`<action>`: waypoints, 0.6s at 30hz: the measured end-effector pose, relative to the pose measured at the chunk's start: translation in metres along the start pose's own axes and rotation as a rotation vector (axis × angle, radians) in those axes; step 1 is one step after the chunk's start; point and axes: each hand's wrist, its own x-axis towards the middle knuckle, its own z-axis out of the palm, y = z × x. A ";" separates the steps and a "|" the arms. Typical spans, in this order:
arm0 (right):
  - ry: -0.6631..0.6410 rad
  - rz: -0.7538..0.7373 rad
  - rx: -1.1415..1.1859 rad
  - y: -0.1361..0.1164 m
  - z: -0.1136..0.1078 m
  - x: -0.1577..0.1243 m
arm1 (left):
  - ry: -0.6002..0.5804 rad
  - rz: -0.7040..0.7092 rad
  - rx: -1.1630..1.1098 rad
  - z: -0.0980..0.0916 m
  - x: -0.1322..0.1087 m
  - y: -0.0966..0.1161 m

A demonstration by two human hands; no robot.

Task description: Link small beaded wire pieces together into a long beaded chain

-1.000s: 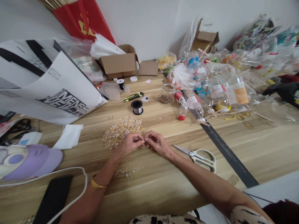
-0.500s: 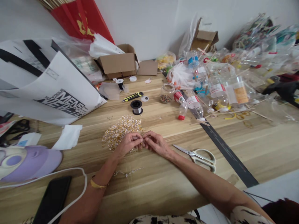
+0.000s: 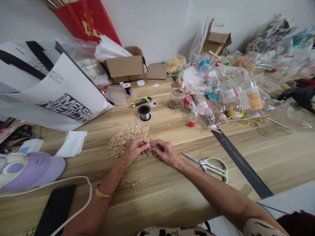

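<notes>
My left hand (image 3: 136, 149) is closed in a pinch at the right front edge of a pile of gold and clear beads (image 3: 128, 134). Facing it, fingertips almost meeting, my right hand (image 3: 165, 151) pinches too. What sits between the fingertips is too small to make out. A beaded chain (image 3: 142, 158) lies on the table just under my hands, partly hidden by the left one. Closer to me rests a second short beaded chain (image 3: 134, 183). Scissors (image 3: 209, 165) with pale handles lie to the right, beside my right forearm.
Behind the beads stand a spool of clear line (image 3: 144, 113), a yellow-black utility knife (image 3: 140, 102) and a glass jar (image 3: 176, 98). Plastic bottles (image 3: 205, 109) crowd the right back. At left are a white bag (image 3: 61, 91), a purple cap (image 3: 46, 170) and a phone (image 3: 55, 209).
Both hands stay nearly in place, with small shifts of the fingers at the pinch. The view has moved very slightly.
</notes>
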 end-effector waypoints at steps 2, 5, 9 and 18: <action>0.020 -0.003 -0.015 0.001 0.000 0.000 | 0.025 0.006 -0.001 0.000 0.000 0.001; 0.036 -0.015 -0.037 0.002 0.000 0.000 | 0.044 0.005 -0.005 0.000 0.000 0.001; 0.056 -0.033 -0.074 0.000 -0.001 0.000 | 0.088 0.012 0.000 0.000 0.000 0.002; 0.055 -0.036 -0.134 -0.006 -0.002 -0.001 | 0.162 0.116 0.098 -0.002 0.002 -0.002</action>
